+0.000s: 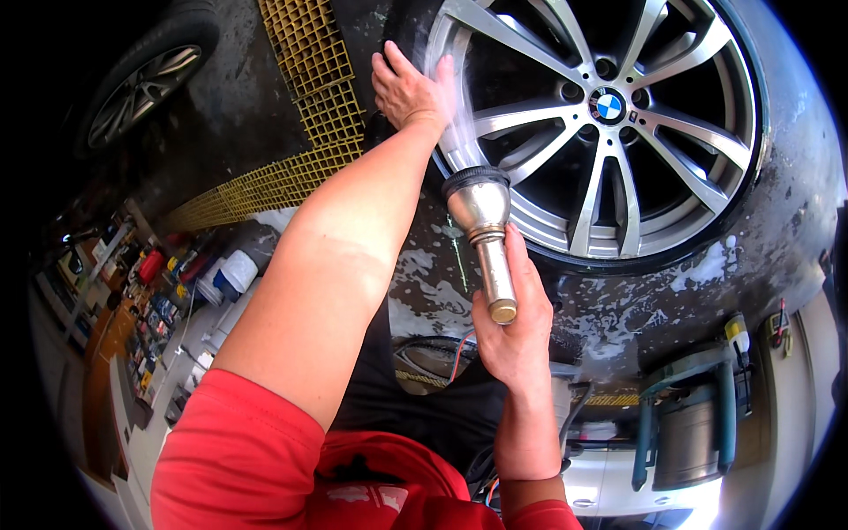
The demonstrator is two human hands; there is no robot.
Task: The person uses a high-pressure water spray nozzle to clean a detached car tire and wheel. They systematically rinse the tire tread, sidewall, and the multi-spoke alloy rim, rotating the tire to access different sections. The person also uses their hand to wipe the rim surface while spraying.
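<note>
Dark surface with white patches point(618, 309) ran around the wheel. Big silver-spoked wheel point(608, 107) filled the upper right of the frame. Yellow grating point(327, 106) bent through the upper left, second wheel point(146, 88) at the upper-left corner. Reel with teal frame point(689, 437) was at lower right. Silver flashlight-like tool point(486, 231) sat mid-frame, tilted, its wide black-ringed head overlapping the rim's lower-left edge; contact couldn't be told. Right hand point(519, 331), just below center, had thumb and fingers wrapped around the tool's handle. Left hand point(412, 93), upper middle, was held up by the rim's left edge, fingers spread apart, nothing gripped; touch unclear. White tub point(235, 272) was at mid-left.
</note>
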